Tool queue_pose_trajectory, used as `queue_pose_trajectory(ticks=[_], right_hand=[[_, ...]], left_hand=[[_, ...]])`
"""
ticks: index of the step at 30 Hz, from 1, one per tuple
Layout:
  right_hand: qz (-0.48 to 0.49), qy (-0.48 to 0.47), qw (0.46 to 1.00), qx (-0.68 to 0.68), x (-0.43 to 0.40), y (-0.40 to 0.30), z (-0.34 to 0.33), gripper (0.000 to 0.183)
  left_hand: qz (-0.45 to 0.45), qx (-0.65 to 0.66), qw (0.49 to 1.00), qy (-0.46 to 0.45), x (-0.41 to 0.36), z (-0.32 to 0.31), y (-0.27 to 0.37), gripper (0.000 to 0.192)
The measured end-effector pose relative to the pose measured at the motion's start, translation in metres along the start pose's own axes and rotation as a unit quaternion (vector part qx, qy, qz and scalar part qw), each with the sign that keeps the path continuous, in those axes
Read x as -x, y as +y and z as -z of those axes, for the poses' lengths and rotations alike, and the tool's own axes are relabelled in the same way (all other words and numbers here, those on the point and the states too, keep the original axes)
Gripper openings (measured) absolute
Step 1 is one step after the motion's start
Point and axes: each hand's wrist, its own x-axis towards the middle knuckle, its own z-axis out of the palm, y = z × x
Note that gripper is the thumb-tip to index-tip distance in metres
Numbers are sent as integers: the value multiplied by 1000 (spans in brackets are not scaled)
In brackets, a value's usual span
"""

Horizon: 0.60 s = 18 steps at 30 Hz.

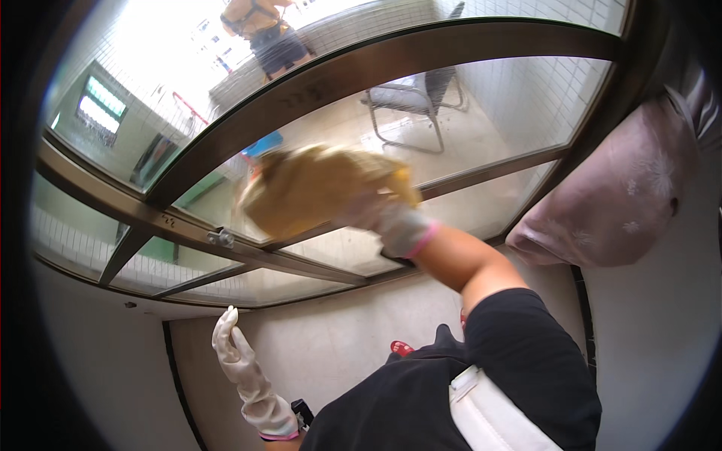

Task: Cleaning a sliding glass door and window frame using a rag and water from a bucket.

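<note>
A yellow cloth [316, 191], blurred, is in my right hand [392, 222], which wears a pale rubber glove with a pink cuff. My right arm reaches up to the glass panes of a brown metal-framed sliding door [395, 59], and the cloth covers part of a middle pane. Whether the whole cloth touches the glass I cannot tell. My left hand [242, 366], in a matching glove, is raised at the lower left below the door frame. It holds nothing, and its thumb stands a little apart from the curved fingers. A metal latch [221, 238] sits on the door's upright.
A pink patterned curtain [615, 191] hangs bunched at the right beside the wall. Through the glass show a metal-framed chair [417, 104], a blue object [264, 144] and another person [265, 34] outside. Red footwear [401, 348] marks my foot on the tiled floor [327, 338].
</note>
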Motion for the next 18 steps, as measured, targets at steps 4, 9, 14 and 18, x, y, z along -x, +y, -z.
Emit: queue_pose_trajectory(ticks=[4,9,14,18], right_hand=[[-174,-55,975,129,99,116,138,25],[-407,22,875,260,219,241,259,27],[-541,117,785,278,277,264,249,29],[-554,211,740,317,279,226,206,30]], left_hand=[[46,25,999,-11,22,-5,-18,24],[30,-68,991,-110,18,-22,-2,21],[-28,-34,988,-147,12,-54,24,23],[38,-37,984,-171,41,-32,4,28]])
